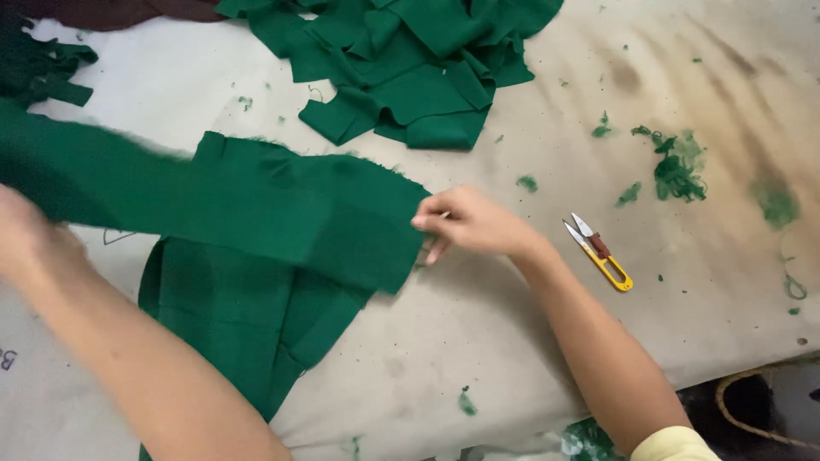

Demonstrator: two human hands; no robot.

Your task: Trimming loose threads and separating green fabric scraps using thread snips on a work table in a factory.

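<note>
Head view. A long green fabric strip point(256, 201) is stretched across the left half of the table point(478, 341), held between both hands. The right hand point(470, 224) pinches its right end, thumb and fingers closed on the edge near the table's middle. The left hand point(26, 235) is at the far left edge of the view, blurred; it seems to meet the strip's other end, but I cannot tell whether it is closed on it.

Beneath the strip, nearer the person, lies another folded green fabric piece point(239, 316), flat on the table. A heap of cut green pieces point(410, 60) sits at the far side, centre. Yellow-handled thread snips point(600, 252) lie just right of the right hand, not touching it. Green lint and thread scraps point(675, 166) are scattered further right.

Handling, as a judgement: the strip looks light, soft and limp (it sags and creases between the hands), with a slightly fuzzy raw edge, not slippery, not fragile. Best taken by a pinch at the ends or corners, kept taut between both hands.
</note>
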